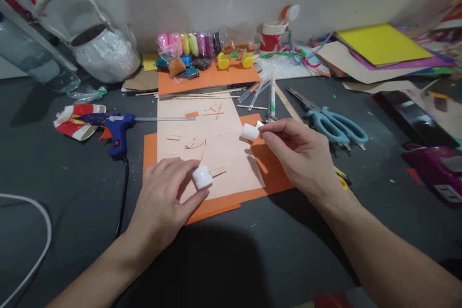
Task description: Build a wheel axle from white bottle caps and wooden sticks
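My left hand (169,192) curves its thumb and forefinger around a short white cylinder (202,178) above the pale paper sheet (216,134). Close behind that cylinder lie short trimmed wooden sticks (218,171). My right hand (294,154) is closed in a pinch at the end of a second small white cylinder (249,132), over the sheet's right side. A smaller white bit (259,124) shows by those fingertips; whether they touch it is unclear. Thin orange strips (205,147) and more stick pieces (173,137) are scattered on the sheet.
A blue glue gun (121,130) lies left, its nozzle on a red-and-white scrap (77,120). Blue-handled scissors (332,122) rest at right. Behind are colored clay packs (186,45), a white basket (104,53), a paper cup (272,36) and stacked colored sheets (382,43).
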Tool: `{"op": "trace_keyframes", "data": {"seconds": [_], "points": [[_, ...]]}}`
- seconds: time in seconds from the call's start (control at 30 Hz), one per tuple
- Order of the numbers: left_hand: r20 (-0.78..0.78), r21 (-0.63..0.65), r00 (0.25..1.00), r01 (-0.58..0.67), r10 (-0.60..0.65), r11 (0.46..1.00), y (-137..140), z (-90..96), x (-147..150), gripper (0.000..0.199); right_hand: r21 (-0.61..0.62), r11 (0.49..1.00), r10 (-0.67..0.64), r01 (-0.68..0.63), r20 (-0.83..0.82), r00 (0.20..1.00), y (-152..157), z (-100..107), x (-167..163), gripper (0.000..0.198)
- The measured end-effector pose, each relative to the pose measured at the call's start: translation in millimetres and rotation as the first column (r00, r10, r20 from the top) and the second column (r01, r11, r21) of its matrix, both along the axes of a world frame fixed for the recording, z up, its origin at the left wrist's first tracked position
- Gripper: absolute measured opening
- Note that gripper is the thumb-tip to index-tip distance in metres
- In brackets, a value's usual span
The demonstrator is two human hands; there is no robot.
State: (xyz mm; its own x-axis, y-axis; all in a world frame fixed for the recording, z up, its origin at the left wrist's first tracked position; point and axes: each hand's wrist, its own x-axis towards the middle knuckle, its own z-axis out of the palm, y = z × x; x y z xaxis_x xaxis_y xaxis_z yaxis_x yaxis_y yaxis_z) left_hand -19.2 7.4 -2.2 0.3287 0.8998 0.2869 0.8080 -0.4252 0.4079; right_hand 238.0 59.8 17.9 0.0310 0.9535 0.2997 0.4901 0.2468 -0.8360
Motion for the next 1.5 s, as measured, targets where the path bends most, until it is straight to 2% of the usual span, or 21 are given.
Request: {"op": "trace_keyframes", "data": {"seconds": [0.1,0.23,0.47,0.7,0.83,0.93,0.97,1.07,1.13,1.23,1.33,1.5], "points": [[0.044,0.013,0.999,-0.005,0.004,1.000,-1,2.8,1,0.040,0.004,1.000,-0.001,0.001,0.004,1.000,0,-1,1,0.010],[0.165,0.000,0.985,-0.057,0.056,0.998,-5,9.1,1,0.033,0.014,1.000,0.008,-0.008,-0.014,1.000,0,-2,1,0.010],[0.406,-0.023,0.909,-0.095,0.096,0.995,-5,6.1,-3,0.027,0.066,0.998,0.000,0.004,-0.061,0.998,-4,3,-1,0.010],[0.433,0.077,0.900,-0.096,0.054,0.992,-1,-1.6,-3,0.028,0.184,0.972,-0.121,0.147,-0.142,0.982,-3,6,8,0.012],[0.456,0.193,0.890,-0.088,-0.010,0.977,-1,1.3,0,0.030,0.141,0.983,-0.099,0.117,-0.133,0.986,-2,4,8,0.011],[0.413,0.266,0.911,-0.106,-0.014,0.958,-1,7.5,2,0.029,0.127,0.990,-0.046,0.062,-0.122,0.991,-2,1,6,0.010],[0.400,0.292,0.917,-0.119,-0.008,0.949,-1,9.8,2,0.029,0.130,0.991,-0.033,0.046,-0.096,0.995,-1,-1,6,0.012],[0.391,0.349,0.920,-0.171,0.022,0.921,0,16.0,0,0.028,0.212,0.977,-0.022,-0.019,0.191,0.981,5,-9,9,0.027],[0.413,0.365,0.910,-0.213,0.047,0.907,2,18.7,-2,0.027,0.317,0.942,-0.030,-0.107,0.400,0.916,11,-16,13,0.036],[0.467,0.354,0.879,-0.286,0.096,0.890,4,20.8,-8,0.025,0.380,0.896,-0.058,-0.230,0.613,0.788,22,-28,18,0.040],[0.516,0.311,0.843,-0.350,0.152,0.884,8,23.1,-14,0.023,0.372,0.878,-0.059,-0.300,0.708,0.704,27,-35,18,0.036],[0.571,0.248,0.796,-0.402,0.202,0.881,10,30.0,-22,0.019,0.281,0.901,-0.003,-0.330,0.765,0.644,21,-28,11,0.033]]}}
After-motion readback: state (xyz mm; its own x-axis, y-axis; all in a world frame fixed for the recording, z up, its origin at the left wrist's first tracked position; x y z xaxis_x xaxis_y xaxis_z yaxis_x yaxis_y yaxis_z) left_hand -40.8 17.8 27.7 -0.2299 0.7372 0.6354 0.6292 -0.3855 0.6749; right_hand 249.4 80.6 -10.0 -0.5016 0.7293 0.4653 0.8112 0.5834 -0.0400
